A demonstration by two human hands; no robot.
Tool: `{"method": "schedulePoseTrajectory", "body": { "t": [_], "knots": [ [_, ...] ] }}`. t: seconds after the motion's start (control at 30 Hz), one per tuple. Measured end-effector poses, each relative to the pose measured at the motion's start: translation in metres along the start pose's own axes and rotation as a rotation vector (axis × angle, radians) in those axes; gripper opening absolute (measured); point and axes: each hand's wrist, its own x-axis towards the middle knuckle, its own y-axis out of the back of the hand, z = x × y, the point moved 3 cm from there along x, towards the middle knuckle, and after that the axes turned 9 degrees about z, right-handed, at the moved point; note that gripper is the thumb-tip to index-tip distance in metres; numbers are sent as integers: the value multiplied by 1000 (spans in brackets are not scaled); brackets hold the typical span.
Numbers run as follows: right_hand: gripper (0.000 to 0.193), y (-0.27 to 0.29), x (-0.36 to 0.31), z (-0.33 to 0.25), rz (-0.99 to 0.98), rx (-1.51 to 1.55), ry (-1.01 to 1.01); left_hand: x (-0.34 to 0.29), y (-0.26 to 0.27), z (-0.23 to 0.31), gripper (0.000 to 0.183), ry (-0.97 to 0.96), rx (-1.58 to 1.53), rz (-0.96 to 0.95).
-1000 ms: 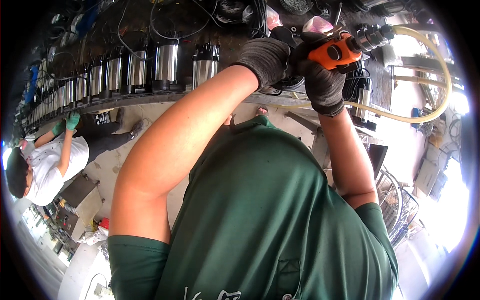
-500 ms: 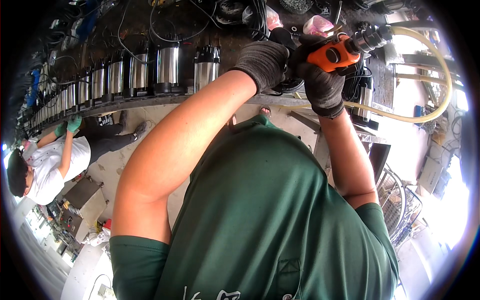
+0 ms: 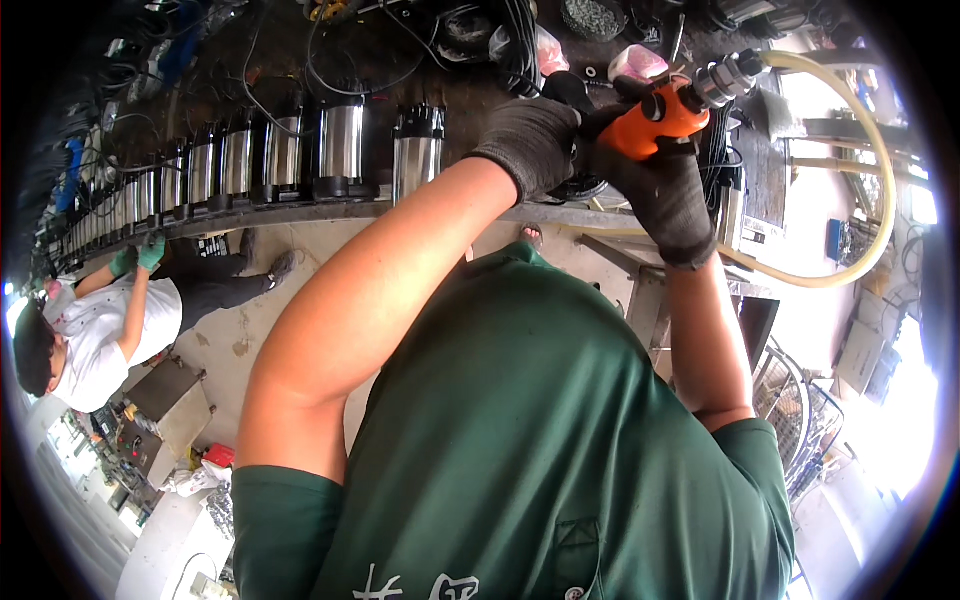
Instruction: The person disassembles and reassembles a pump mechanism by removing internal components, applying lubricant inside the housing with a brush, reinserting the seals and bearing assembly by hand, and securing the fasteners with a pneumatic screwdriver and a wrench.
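My right hand [image 3: 665, 195], in a dark knit glove, is closed around an orange air screwdriver [image 3: 650, 125]. A metal fitting [image 3: 728, 78] on the tool's rear end joins a pale yellow air hose [image 3: 885, 190]. The tool's front end points left, toward my left hand [image 3: 535, 145], and its tip is hidden. My left hand, gloved too, is closed on a black rounded part [image 3: 568, 90] just above the bench edge. What lies between the two hands is mostly covered by the gloves. Close to my left wrist stands a silver cylinder with a black top [image 3: 418, 150].
A long row of similar silver cylinders [image 3: 342, 140] lines the bench edge [image 3: 330, 212] to the left. Black cables [image 3: 520, 45], a bowl of small metal parts [image 3: 593, 15] and a pink bag [image 3: 638, 64] lie behind my hands. A co-worker in green gloves [image 3: 150, 250] is at the far left.
My right hand and the screwdriver have shifted slightly, with the wrist lower and the tool's rear end a little further left. The hose has swung lower. My left hand keeps its grip.
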Motion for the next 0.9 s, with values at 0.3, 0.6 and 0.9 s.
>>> {"method": "schedulePoseTrajectory", "body": {
  "t": [0.3, 0.6, 0.9],
  "knots": [
    [46, 13, -6, 5, -170, -353, 91, -2, 7, -3, 33, -13, -155, -16],
    [40, 31, -5, -39, 131, 61, 105, -27, 4, -50, 29, 350, -1627, -51],
    [34, 27, -8, -19, 154, 717, -65, -51, 3, -40, 23, 371, -1628, 72]
  ]
}}
